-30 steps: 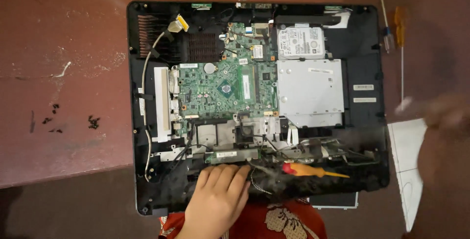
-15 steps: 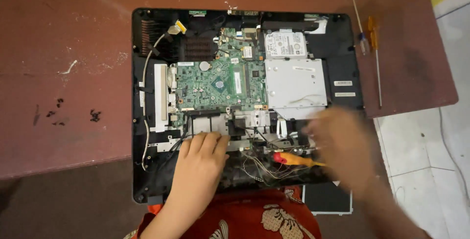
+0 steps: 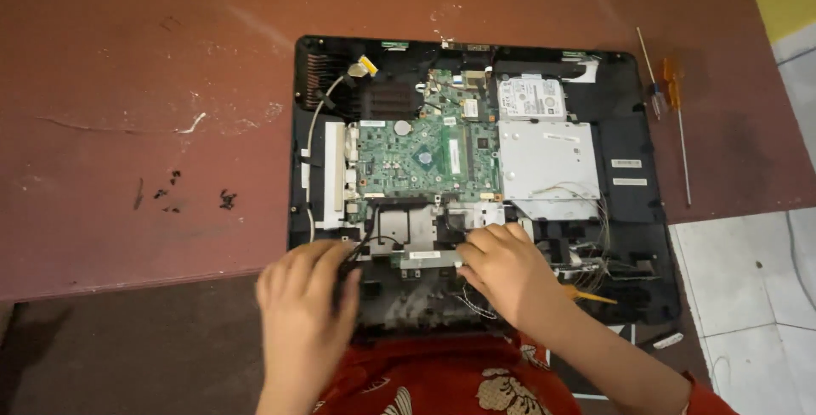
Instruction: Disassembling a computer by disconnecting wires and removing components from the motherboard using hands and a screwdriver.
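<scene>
An opened all-in-one computer (image 3: 629, 135) lies back-up on a dark red table, with its green circuit board (image 3: 425, 156), silver optical drive cage (image 3: 548, 164) and hard drive (image 3: 531, 96) exposed. My left hand (image 3: 302, 304) rests on the lower left of the chassis, its fingers touching black cables. My right hand (image 3: 506, 271) pinches the right end of a small grey metal bracket (image 3: 425, 256) at the lower middle. An orange-handled tool (image 3: 591, 297) lies partly hidden behind my right wrist.
Two screwdrivers (image 3: 667, 96) lie on the table right of the computer. Several small black screws (image 3: 170, 198) sit at the left. The table's front edge (image 3: 127, 283) runs at the lower left; white floor tiles (image 3: 748, 279) show at the right.
My right hand swung in from the far right and landed on the grey bracket. My left hand slid left along the lower chassis. The camera view shifted, so the computer sits further right.
</scene>
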